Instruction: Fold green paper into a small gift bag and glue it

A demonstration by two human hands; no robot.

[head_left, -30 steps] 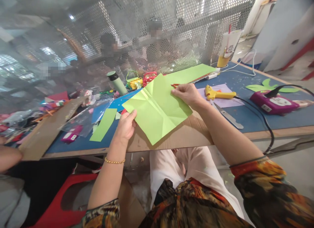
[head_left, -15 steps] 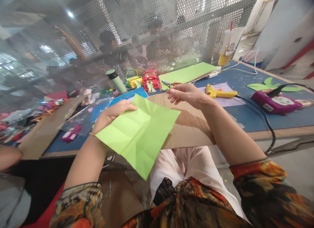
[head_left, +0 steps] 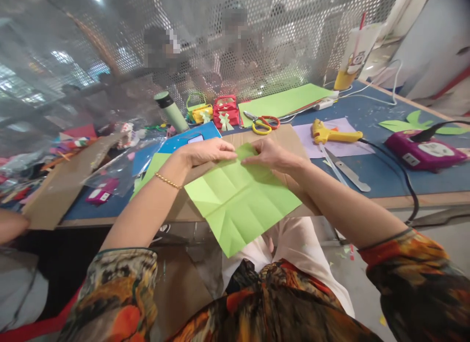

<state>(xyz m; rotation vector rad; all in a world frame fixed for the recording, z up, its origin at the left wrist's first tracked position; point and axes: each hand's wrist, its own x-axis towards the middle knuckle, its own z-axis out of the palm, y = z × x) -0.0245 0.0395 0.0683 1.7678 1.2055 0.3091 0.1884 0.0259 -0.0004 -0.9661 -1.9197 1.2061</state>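
A creased light-green paper sheet [head_left: 238,200] lies on a brown cardboard sheet [head_left: 290,141] at the table's near edge, its lower corner hanging over my lap. My left hand [head_left: 205,152] pinches the sheet's far corner from the left. My right hand [head_left: 270,156] pinches the same top corner from the right, fingertips nearly meeting the left ones. Both hands are closed on the paper.
Scissors [head_left: 261,123] with red and yellow handles, a yellow glue gun [head_left: 330,134], a metal blade [head_left: 347,169], a purple device [head_left: 426,153] with a black cable, green sheets [head_left: 282,101], small paper baskets [head_left: 224,116], a bottle [head_left: 171,111] and a cup [head_left: 354,58] sit on the blue table [head_left: 385,178]. People sit behind a mesh screen [head_left: 257,43].
My left hand swung the green paper down and back onto the cardboard. My right hand, free half a second ago, now grips its top corner beside the left hand.
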